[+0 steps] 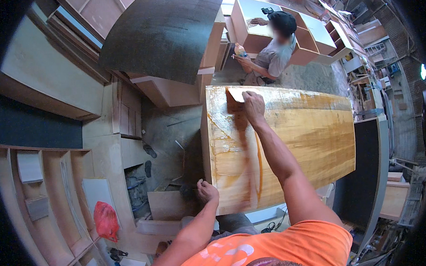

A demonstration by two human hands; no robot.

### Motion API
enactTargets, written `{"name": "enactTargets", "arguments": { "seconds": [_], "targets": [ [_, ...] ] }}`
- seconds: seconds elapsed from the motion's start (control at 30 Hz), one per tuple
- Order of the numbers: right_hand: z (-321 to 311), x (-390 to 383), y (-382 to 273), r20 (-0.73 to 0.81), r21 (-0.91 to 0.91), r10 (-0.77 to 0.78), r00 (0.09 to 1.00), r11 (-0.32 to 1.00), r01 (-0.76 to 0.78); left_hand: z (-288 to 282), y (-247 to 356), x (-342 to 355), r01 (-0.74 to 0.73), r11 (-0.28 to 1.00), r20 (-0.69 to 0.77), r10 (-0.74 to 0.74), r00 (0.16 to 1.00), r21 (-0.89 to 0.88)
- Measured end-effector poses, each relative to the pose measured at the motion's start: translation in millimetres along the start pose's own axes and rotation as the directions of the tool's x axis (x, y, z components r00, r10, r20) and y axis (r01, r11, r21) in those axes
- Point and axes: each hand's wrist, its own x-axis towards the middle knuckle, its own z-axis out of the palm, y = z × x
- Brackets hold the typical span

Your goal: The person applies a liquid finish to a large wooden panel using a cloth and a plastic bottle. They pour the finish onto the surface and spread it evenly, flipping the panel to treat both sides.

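Observation:
A large wooden panel (307, 139) lies in front of me, its top wet and glossy with amber liquid (259, 164). My right hand (254, 105) grips a thin, pale, flat spreader (236, 94) and presses it to the panel near the far left corner. A brown wet band runs from the spreader toward me. Beside the panel's near left edge is my left hand (207, 191), with its fingers curled. A dark shape sits next to those fingers, too dim to tell whether they hold it.
Beyond the panel a person (273, 51) holds a bottle (239, 50) beside open cabinets (308, 33). A dark curved sheet (162, 36) stands far left. Shelving (51, 195) and a red plastic bag (106, 221) are at left; a black-faced panel (364, 160) stands at right.

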Motion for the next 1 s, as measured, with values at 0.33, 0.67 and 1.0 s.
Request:
{"name": "enactTargets", "arguments": {
  "seconds": [0.33, 0.67, 1.0],
  "targets": [
    [3, 12, 9, 0.094, -0.022, 0.069, 0.993, 0.998, -0.067, -3, 1, 4, -0.067, 0.997, 0.032, 0.065, 0.997, 0.046],
    [-45, -95, 23, 0.359, 0.039, 0.081, 0.93, 0.994, -0.101, 3, -7, 15, -0.084, 0.992, 0.049, 0.08, 0.996, 0.098],
    [-207, -376, -67, 0.611, 0.039, 0.218, 0.761, 0.952, -0.305, 10, -10, 14, -0.012, 0.995, 0.063, 0.005, 0.998, 0.101]
  ]
}}
